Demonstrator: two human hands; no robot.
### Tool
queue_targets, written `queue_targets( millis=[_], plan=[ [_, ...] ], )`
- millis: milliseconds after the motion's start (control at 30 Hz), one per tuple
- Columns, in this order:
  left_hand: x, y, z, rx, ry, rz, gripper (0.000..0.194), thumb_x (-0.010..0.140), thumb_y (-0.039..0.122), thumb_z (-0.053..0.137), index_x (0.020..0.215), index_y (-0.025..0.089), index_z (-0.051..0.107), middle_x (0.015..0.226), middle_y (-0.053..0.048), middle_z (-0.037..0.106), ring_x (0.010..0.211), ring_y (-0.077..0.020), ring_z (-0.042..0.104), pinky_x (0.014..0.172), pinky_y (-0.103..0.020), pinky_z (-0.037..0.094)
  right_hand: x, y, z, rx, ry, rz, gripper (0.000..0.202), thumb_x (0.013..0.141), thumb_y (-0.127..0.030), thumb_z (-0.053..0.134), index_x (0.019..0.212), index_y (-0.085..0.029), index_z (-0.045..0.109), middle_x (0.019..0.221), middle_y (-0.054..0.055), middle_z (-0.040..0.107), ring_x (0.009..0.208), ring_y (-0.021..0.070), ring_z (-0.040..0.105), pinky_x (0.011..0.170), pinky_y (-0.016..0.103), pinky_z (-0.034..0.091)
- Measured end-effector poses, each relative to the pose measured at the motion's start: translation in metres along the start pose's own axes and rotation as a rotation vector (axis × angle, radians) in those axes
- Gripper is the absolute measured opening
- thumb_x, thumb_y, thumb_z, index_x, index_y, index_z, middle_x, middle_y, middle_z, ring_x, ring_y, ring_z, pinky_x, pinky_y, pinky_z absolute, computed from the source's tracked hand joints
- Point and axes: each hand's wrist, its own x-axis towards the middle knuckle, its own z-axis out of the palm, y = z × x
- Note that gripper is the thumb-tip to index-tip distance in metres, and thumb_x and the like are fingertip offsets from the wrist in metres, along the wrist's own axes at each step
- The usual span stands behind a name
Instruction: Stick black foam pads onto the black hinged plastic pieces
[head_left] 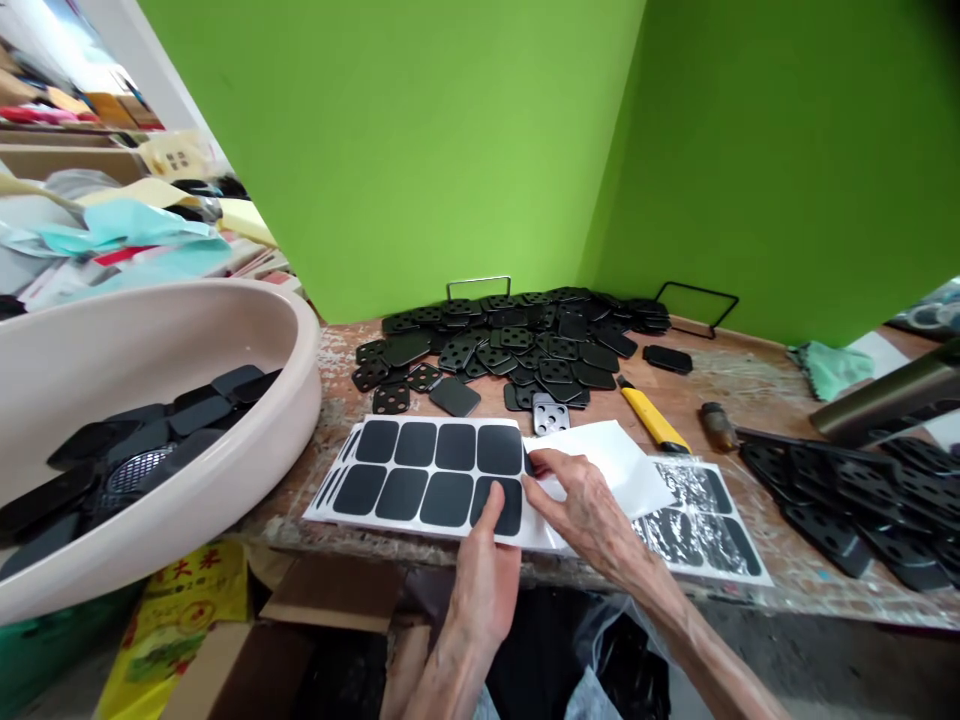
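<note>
Green partition (pixel 420 150) backs the worn wooden bench (pixel 750 385), screening the work area. A large pink basin (pixel 247 400) sits at the left edge, within reach, holding loose black parts. A heap of perforated black plates (pixel 517 345) lies at the back of the bench; more plates (pixel 862 490) are laid in rows to the right.

Sticker sheet (pixel 427 470), white backing with black rounded pads, lies flat at the front edge, directly before the person. A spent sheet (pixel 697 510) lies just right of it, partly under a white liner (pixel 615 460). Yellow utility knife (pixel 651 415) rests behind.

Left hand (pixel 484 580): thumb pressed on the sheet's lower right pad, apparently pinning it; not closed around anything. Right hand (pixel 581 505): fingers flat, fingertips at the sheet's right edge, seemingly working at a pad; whether anything is pinched I cannot tell.
</note>
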Motion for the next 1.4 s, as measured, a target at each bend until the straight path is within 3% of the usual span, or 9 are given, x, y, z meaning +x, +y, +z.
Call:
queue_targets(
  millis=[333,667,733,800,900,1033,1133,1267,1400],
  plan=[
    [-0.001,0.000,-0.001,0.047,0.027,-0.033,0.035,0.080,0.018,0.066,0.115,0.020,0.064,0.122,-0.006,0.064,0.114,-0.0231,0.058,0.097,-0.034,0.049,0.002,-0.010,-0.018,0.058,-0.128,0.074,0.017,0.084,-0.018,0.049,0.078,-0.019,0.064,0.068,0.003,0.065,0.067,0.0193,0.060,0.068,0.029,0.040],
    [0.003,0.008,0.011,0.016,0.157,-0.020,0.034,0.082,0.015,0.063,0.115,0.019,0.061,0.111,-0.009,0.069,0.099,-0.0208,0.066,0.083,-0.032,0.056,-0.005,0.047,-0.034,0.383,0.137,0.338,0.033,0.092,-0.039,0.040,0.089,-0.015,0.063,0.076,0.006,0.071,0.072,0.0204,0.068,0.071,0.031,0.050],
    [0.001,0.013,0.006,0.058,0.084,-0.145,0.028,0.082,0.024,0.063,0.109,0.017,0.062,0.107,-0.011,0.070,0.094,-0.0226,0.067,0.079,-0.034,0.056,-0.012,0.056,-0.045,0.379,0.245,0.403,0.035,0.092,-0.042,0.040,0.092,-0.014,0.062,0.076,0.007,0.072,0.075,0.0224,0.068,0.076,0.034,0.049],
    [-0.008,0.019,-0.004,0.197,-0.116,-0.466,0.030,0.083,0.038,0.061,0.095,0.011,0.065,0.095,-0.016,0.071,0.084,-0.0246,0.070,0.070,-0.033,0.056,-0.021,0.053,-0.050,0.285,0.327,0.435,0.033,0.091,-0.043,0.043,0.092,-0.017,0.063,0.076,0.005,0.072,0.078,0.0241,0.067,0.077,0.036,0.048],
    [-0.023,0.025,-0.016,0.434,-0.373,-0.770,0.048,0.085,0.053,0.051,0.072,0.008,0.063,0.072,-0.014,0.068,0.058,-0.0165,0.066,0.053,-0.022,0.048,-0.034,0.033,-0.041,0.031,0.425,0.280,0.024,0.091,-0.036,0.047,0.094,-0.019,0.063,0.085,0.007,0.071,0.081,0.0245,0.065,0.076,0.036,0.047],
    [-0.025,0.036,-0.008,0.589,-0.334,-0.241,0.030,0.083,0.046,0.059,0.090,0.017,0.062,0.082,-0.004,0.065,0.069,-0.0123,0.062,0.062,-0.021,0.046,-0.047,0.001,-0.007,-0.193,0.417,-0.224,0.020,0.090,-0.014,0.048,0.107,-0.017,0.059,0.093,0.010,0.067,0.085,0.0227,0.062,0.080,0.038,0.047],
    [-0.016,0.045,0.001,0.661,-0.253,-0.086,0.020,0.082,0.034,0.062,0.095,0.019,0.060,0.085,-0.003,0.065,0.072,-0.0118,0.059,0.067,-0.022,0.047,-0.052,-0.010,0.009,-0.179,0.297,-0.397,0.027,0.088,-0.016,0.053,0.115,-0.018,0.056,0.102,0.012,0.064,0.093,0.0248,0.060,0.081,0.041,0.047],
    [-0.017,0.049,0.004,0.721,-0.234,-0.023,0.018,0.083,0.032,0.057,0.095,0.020,0.059,0.088,-0.003,0.067,0.067,-0.0115,0.059,0.065,-0.023,0.047,-0.045,-0.007,0.005,0.019,0.291,-0.145,0.029,0.091,-0.027,0.049,0.119,-0.019,0.052,0.110,0.013,0.058,0.102,0.0250,0.057,0.083,0.039,0.048],
    [-0.008,0.057,0.011,0.930,-0.377,-0.060,0.027,0.085,0.030,0.048,0.106,0.017,0.059,0.086,-0.007,0.067,0.066,-0.0145,0.063,0.063,-0.025,0.049,-0.034,-0.001,-0.009,0.279,0.160,0.096,0.015,0.090,-0.035,0.050,0.085,-0.022,0.056,0.077,0.002,0.058,0.072,0.0176,0.057,0.066,0.028,0.047]
  ],
)
